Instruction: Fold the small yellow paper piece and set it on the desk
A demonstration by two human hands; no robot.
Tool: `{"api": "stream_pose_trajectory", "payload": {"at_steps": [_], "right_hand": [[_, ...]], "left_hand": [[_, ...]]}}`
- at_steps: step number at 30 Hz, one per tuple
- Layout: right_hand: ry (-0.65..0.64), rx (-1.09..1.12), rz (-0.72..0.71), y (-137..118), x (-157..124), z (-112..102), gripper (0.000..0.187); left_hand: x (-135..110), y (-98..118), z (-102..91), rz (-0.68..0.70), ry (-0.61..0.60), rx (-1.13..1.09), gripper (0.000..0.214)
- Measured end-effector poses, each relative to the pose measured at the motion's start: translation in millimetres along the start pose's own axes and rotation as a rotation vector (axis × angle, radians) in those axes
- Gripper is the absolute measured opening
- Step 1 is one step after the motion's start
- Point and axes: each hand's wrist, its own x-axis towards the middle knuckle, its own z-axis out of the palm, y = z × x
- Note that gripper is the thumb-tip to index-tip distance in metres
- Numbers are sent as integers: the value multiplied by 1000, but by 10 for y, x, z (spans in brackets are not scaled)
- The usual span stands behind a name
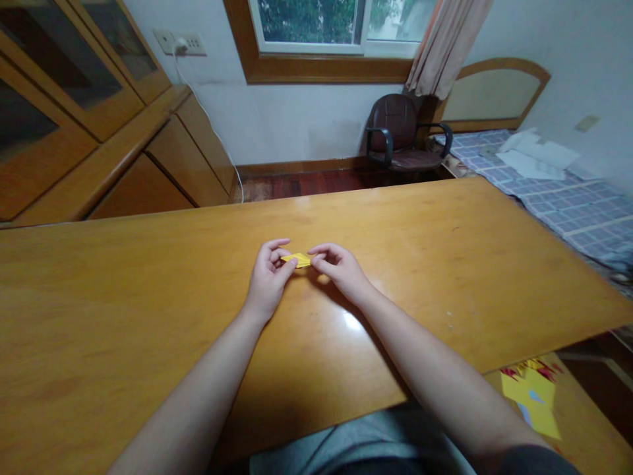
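A small folded piece of yellow paper point(299, 259), pointed at its left end and creased lengthwise, is held just above the wooden table point(163, 290). My left hand point(270, 274) pinches its left part, the thumb lying along the near side and the fingers curled behind. At the right end, the thumb and forefinger of my right hand point(341, 267) close on its tip. My fingers cover both ends of the paper, and a shadow falls on the table beneath the right hand.
At the lower right, a lower surface holds yellow paper sheets point(537, 399) and several small red and yellow folded pieces point(537, 368). Beyond the table stand a brown armchair point(403, 135), a bed point(558, 198) with white papers point(537, 155), and a wooden cabinet point(123, 152) at left.
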Motion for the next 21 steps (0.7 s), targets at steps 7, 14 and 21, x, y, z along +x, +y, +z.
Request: {"api": "stream_pose_trajectory", "payload": {"at_steps": [7,14,21], "right_hand": [[-85,-165,73,-24,-24,-4,28],[-93,-77,77,-16,0,-19,32],[-73,-34,41,-2,-24,-3,31]], "left_hand": [[-9,26,20,31,-19,57,39],[11,-22,-4,-7,-5,-41,39],[25,-46,-9,-92,-97,0,27]]}}
